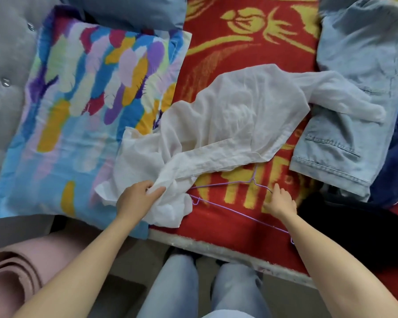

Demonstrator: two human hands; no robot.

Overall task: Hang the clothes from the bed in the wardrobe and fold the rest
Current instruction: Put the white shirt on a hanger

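The job looks barely begun: nothing in view is hung or folded yet. A sheer white long-sleeved shirt (234, 115) lies crumpled across the red and yellow patterned blanket (228, 42) on the bed. Its near edge spills onto a bright feather-print pillow (83, 99), and one sleeve trails over a pair of pale blue denim jeans (345, 138). Beside the jeans sits a dark garment (331, 214), also unsorted. A thin purple wire hanger (252, 180) lies flat on the blanket just below the shirt, not yet threaded into it, so this seems to be the first hanging step. The left hand (136, 198) reaches forward, its grip a pinch on a fold of the shirt near the opening. The right hand (280, 201) stretches out palm down, its fingers fairly straight and its fingertips on the hanger's shoulder wire, holding nothing firmly as far as can be seen.
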